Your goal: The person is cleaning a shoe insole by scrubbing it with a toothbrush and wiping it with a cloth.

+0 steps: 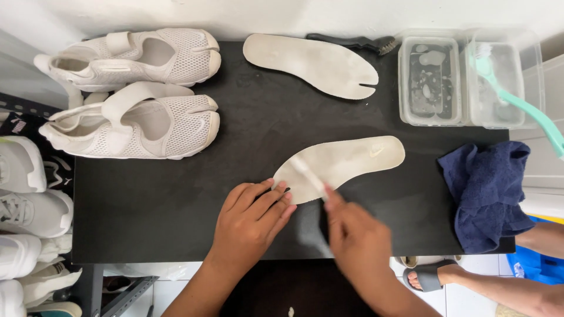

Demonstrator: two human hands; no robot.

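While the left hand (251, 218) lies flat, fingers spread, pinning the heel of the near white insole (343, 165) at mid black mat (176, 217), the right hand (356, 242) is closed round a blurred white brush (308, 174) lying across that insole. A blue towel (487, 194) sits to the right.

No packages, labels, signs or screens can be made out on the black table (176, 223).

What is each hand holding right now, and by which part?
The right hand holds a small white brush by its handle end, motion-blurred, its head on the near insole. The left hand grips nothing: its fingers lie flat, pinning the insole's heel end.
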